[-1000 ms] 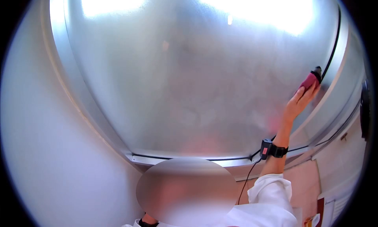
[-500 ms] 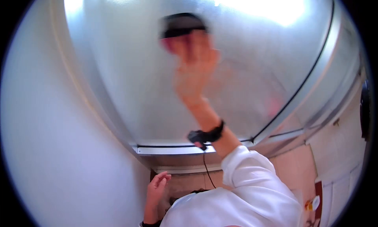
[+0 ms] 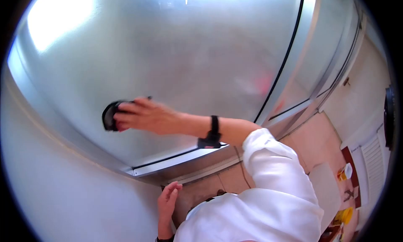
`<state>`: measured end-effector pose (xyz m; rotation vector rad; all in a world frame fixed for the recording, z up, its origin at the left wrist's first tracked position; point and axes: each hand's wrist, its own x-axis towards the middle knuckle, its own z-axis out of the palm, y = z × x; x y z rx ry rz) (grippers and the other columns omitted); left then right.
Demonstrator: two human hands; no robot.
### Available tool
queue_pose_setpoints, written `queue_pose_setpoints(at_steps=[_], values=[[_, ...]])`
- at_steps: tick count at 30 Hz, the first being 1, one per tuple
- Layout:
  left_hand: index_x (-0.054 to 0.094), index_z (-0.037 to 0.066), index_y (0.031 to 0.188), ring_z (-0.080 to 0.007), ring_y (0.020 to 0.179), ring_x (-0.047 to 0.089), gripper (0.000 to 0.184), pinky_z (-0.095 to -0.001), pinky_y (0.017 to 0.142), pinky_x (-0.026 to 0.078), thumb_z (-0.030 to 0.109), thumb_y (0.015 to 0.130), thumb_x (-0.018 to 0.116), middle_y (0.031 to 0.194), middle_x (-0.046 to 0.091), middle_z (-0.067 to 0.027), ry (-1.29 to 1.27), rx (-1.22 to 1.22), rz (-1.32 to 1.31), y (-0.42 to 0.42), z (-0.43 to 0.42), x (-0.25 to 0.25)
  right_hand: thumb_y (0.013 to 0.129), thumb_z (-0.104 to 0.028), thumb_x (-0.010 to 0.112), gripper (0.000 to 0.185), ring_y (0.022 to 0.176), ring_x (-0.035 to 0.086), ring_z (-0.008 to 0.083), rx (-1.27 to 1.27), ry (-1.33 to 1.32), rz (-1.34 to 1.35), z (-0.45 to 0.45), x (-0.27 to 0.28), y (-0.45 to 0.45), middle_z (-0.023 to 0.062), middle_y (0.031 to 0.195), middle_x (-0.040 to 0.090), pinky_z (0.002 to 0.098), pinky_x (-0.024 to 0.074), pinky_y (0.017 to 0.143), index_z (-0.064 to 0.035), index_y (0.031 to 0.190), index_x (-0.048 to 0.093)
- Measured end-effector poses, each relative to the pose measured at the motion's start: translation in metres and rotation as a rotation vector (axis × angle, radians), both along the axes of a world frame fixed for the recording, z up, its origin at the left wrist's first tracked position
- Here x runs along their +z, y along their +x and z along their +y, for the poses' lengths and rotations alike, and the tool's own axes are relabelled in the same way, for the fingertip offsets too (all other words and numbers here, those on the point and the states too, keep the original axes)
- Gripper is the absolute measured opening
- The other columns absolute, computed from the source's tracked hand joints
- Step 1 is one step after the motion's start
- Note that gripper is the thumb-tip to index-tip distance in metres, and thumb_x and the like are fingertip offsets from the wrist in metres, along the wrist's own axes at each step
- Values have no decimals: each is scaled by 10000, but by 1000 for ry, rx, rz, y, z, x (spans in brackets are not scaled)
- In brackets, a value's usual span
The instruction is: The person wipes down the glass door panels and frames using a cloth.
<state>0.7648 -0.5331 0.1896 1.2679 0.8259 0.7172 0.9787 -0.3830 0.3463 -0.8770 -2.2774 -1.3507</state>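
Note:
My right hand (image 3: 145, 115) is closed on a dark, rounded tool (image 3: 110, 116) with some red at its underside. The tool lies against the lower left part of a large frosted glass panel (image 3: 176, 65) in a metal frame. A black device is strapped to my right wrist, with a thin cable hanging from it. Low in the view, beside the white wall, my left hand (image 3: 168, 198) is raised with its fingers slightly bent and nothing in them.
A white wall (image 3: 75, 179) runs along the left. The frame's lower rail (image 3: 168, 160) crosses above a tiled floor (image 3: 310, 135). At the lower right stand a white container (image 3: 345, 171) and a yellow one (image 3: 344, 216). A second framed panel (image 3: 323, 53) is on the right.
My right hand has swept the tool from the panel's right edge across to its lower left. My left hand, out of sight earlier, now shows. The view has turned to the right.

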Motion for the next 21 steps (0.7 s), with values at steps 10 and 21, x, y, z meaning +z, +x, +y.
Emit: queue_pose_setpoints(at_steps=[10,21], values=[[556,37,1219,-139,1017,593,284,-264,839,467,108,951,494,1091,637,-60,18,-168,23,60,12,1,812,-169,591,463,1334,293,395,-293,403,637,-81,28,214,225,1447,303,564,232,1055,-137,1269,520],[538,32,1245,-132,1057,577,308,-264,909,449,138,958,499,1119,630,-60,-104,-54,70,27,21,-22,974,-404,389,619,1341,232,438,-533,643,1066,-101,-36,265,309,1458,192,508,168,1099,76,1360,339]])
